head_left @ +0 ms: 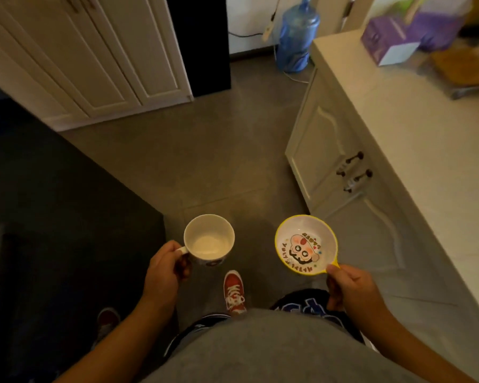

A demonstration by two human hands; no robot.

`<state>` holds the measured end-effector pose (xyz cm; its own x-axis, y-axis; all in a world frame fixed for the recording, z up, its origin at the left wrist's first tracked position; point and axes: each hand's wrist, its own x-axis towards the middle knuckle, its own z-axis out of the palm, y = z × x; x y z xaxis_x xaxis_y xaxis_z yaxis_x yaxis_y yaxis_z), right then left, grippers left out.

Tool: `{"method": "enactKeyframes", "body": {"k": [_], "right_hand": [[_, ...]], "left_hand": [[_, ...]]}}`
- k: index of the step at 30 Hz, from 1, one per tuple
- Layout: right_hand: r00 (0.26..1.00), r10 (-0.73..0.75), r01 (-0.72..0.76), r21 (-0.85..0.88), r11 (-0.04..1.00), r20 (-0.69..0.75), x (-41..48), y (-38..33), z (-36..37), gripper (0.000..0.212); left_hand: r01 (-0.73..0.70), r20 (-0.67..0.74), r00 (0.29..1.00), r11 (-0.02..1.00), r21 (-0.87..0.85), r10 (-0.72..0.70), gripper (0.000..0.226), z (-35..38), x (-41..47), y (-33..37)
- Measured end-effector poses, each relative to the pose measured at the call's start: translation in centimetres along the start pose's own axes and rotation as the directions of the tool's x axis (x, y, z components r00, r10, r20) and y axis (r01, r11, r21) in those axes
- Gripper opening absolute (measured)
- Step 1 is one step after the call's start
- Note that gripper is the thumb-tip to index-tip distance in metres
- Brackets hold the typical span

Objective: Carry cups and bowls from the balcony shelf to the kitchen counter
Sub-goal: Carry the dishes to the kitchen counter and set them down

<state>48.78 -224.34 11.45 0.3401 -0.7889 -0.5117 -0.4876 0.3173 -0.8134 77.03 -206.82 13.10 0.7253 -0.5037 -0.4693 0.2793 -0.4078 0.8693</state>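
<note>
1. Nearest the camera, the person's grey top (pixel 260 352) fills the bottom of the view, with dark shorts (pixel 313 302) below it carrying blue lettering too blurred to read.
2. One red sneaker (pixel 234 291) with white laces steps forward on the grey tiled floor (pixel 205 161); the other shoe sits in shadow at left.
3. The left hand (pixel 163 268) is curled closed around the handle of a white mug (pixel 209 240), held upright and empty over the floor; a printed patch low on its side cannot be read.
4. The right hand (pixel 349 286) is closed, pinching the small yellow handle of a yellow-rimmed bowl (pixel 306 244), also held level in the air and apart from the mug. Inside, there is a cartoon face ringed by coloured lettering, too small to make out.
5. To the right runs the pale kitchen counter (pixel 426 150), with cabinet doors and dark handles beneath.
6. Farther along it sits a purple box (pixel 385 42), blurred.
7. Far back, a blue water jug (pixel 297 37) stands on the floor; white cupboard doors (pixel 94 56) line the left.
</note>
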Motion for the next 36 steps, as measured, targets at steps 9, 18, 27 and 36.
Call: {"method": "enactKeyframes", "body": {"k": [9,18,27,36], "right_hand": [[0.967,0.053,-0.038,0.064,0.997,-0.251,3.7,-2.8,-4.1,0.046],[0.893,0.047,0.05,0.201,0.978,-0.447,9.9,-4.5,-10.5,0.048],[0.788,0.105,0.093,0.286,0.954,-0.606,14.1,-6.8,-16.5,0.045],[0.677,0.197,0.126,0.376,0.918,-0.709,17.0,-7.6,-18.6,0.047]], "left_hand": [[-0.01,0.289,0.957,0.999,0.049,-0.004,0.034,10.2,10.1,9.1],[-0.111,0.557,0.83,0.983,0.148,0.01,0.031,25.1,15.4,17.2],[-0.129,0.68,0.732,0.971,0.202,-0.044,0.026,37.0,17.8,21.3],[-0.234,0.789,0.595,0.908,0.349,-0.15,0.035,45.7,20.5,23.0]]}}
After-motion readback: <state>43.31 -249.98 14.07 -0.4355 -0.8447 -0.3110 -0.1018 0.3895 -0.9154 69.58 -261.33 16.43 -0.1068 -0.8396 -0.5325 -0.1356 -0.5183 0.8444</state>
